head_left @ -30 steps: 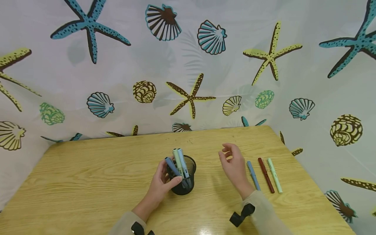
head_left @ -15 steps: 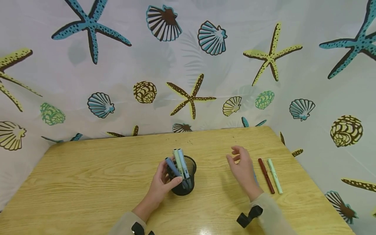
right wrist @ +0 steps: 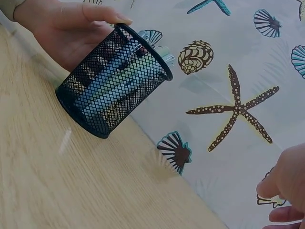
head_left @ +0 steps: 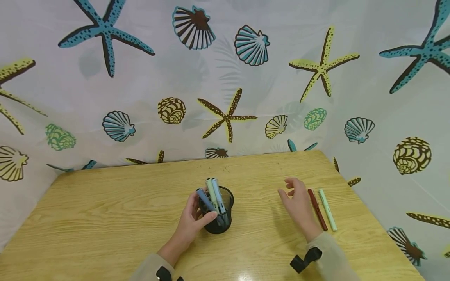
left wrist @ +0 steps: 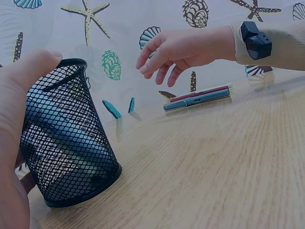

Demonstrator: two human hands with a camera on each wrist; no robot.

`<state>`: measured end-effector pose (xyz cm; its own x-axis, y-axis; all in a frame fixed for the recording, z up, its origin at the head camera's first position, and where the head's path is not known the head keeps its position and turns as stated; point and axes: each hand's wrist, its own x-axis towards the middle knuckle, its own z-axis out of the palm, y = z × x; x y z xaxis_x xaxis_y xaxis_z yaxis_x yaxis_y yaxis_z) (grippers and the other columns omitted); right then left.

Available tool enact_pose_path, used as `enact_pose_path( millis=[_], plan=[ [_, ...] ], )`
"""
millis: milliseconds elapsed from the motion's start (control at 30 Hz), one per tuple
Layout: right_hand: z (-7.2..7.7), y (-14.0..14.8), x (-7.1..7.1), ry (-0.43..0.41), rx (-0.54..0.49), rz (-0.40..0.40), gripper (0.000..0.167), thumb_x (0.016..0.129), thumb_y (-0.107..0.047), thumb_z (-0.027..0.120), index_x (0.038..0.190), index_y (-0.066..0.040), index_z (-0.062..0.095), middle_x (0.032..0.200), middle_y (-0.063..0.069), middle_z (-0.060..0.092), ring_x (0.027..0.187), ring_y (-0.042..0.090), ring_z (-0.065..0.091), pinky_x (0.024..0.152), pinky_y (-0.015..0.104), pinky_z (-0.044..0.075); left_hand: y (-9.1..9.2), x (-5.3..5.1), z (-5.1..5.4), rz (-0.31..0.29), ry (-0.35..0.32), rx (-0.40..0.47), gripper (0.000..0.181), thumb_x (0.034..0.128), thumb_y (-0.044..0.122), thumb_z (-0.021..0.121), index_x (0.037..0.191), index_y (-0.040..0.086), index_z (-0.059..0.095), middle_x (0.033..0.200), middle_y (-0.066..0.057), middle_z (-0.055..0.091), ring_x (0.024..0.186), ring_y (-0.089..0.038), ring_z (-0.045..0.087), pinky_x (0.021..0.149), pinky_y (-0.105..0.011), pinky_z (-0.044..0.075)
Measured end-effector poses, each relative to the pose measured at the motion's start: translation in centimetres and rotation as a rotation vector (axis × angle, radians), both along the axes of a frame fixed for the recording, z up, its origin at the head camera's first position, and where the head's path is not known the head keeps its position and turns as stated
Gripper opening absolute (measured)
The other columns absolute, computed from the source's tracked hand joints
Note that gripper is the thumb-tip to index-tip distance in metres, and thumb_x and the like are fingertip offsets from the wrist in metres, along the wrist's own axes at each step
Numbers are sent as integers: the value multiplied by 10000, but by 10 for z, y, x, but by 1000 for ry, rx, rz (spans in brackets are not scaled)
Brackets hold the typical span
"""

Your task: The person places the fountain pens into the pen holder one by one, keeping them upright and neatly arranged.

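Note:
My left hand (head_left: pixel 188 224) grips a black mesh pen cup (head_left: pixel 222 224), thumb at the rim. A dark blue pen (head_left: pixel 206 198), a light green pen (head_left: pixel 212 194) and a light blue pen (head_left: pixel 218 195) stand in the cup, leaning. Over the table at the right, my right hand (head_left: pixel 299 207) hovers with loosely bent fingers and holds nothing. The left wrist view shows a blue pen (left wrist: pixel 198 99) lying below that hand, apart from it; the hand hides this pen in the head view. Right beside it lie a dark red pen (head_left: pixel 317 209) and a mint green pen (head_left: pixel 328 210).
The wooden table (head_left: pixel 116 214) reaches back to a white cloth (head_left: pixel 147 78) printed with shells and starfish. The same cloth hangs along the right side. Each wrist bears a black strap, such as the right strap (head_left: pixel 306 259).
My right hand has moved right, away from the cup, until it covers the loose blue pen in the head view. The left hand and cup have stayed in place.

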<state>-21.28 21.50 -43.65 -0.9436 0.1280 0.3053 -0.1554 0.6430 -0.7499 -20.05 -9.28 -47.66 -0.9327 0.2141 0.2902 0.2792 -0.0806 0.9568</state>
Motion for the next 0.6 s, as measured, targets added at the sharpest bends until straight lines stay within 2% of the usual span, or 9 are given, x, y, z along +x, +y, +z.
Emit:
enact_pose_path(
  millis=[133,333,600],
  plan=[
    [-2,7,3,-53,29,-7,381,904,-202,615,1233,-41,510,1105,177,517,907,303,520,692,411,458,0,0,0,5,-5,-1,697,845,56,665,1426,163,295,1395,-71,396,1247,-252,366,1021,-559,222],
    [-8,20,4,-63,74,-28,381,901,-172,606,1225,4,512,1076,208,529,860,292,533,677,407,456,0,1,-3,3,-2,-7,690,851,66,663,1426,134,288,1392,-75,400,1242,-258,372,1019,-558,225],
    [-13,32,5,-108,139,-55,389,904,-202,596,1210,27,523,1059,219,528,836,296,544,656,407,461,0,1,0,8,-10,-18,677,857,86,664,1418,184,298,1416,-53,372,1272,-250,344,1034,-580,188]
  ],
)
